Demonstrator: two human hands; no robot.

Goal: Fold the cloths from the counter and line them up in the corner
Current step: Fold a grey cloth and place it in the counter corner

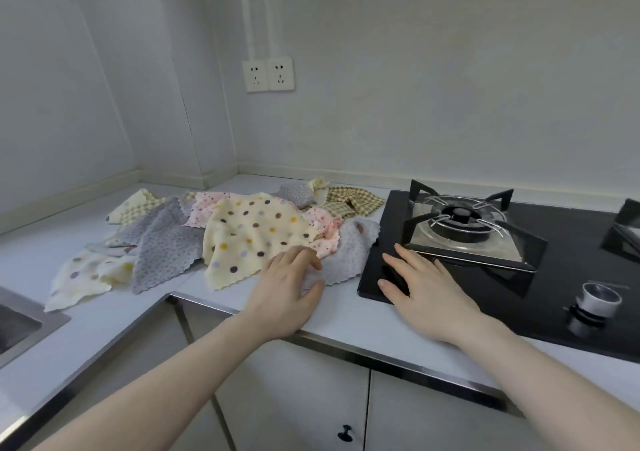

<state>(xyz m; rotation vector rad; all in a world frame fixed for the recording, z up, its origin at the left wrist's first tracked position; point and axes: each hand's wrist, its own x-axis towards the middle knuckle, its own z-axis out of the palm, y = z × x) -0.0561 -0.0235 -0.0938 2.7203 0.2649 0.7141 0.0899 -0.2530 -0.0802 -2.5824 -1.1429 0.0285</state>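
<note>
The white table (346, 315) runs along two walls and meets in a corner, with a black glass hob (554, 298) set into its right part and the edge of a steel sink (20, 319) at the far left. Between them lies an unfolded heap of cloths (214, 235) — spread loosely over the table from near the sink to the hob's left edge, none of them lined up in the corner behind.

On top of the heap sits a yellow cloth with coloured dots (252, 232); grey dotted cloths (162, 242) lie to its left, a pink one (322, 225) and a checked one (349, 201) behind it.

Both forearms reach in from the lower edge, bare and stretched forward. The left hand (291, 291) lies palm down on a grey cloth (349, 256) just beside the hob, fingers (304, 256) curled onto the fabric and thumb pressed in beside them — gathering its near edge.

The right hand (426, 291) rests flat on the hob's front left corner, fingers straight and slightly spread, holding nothing, near the burner grate (464, 222).
</note>
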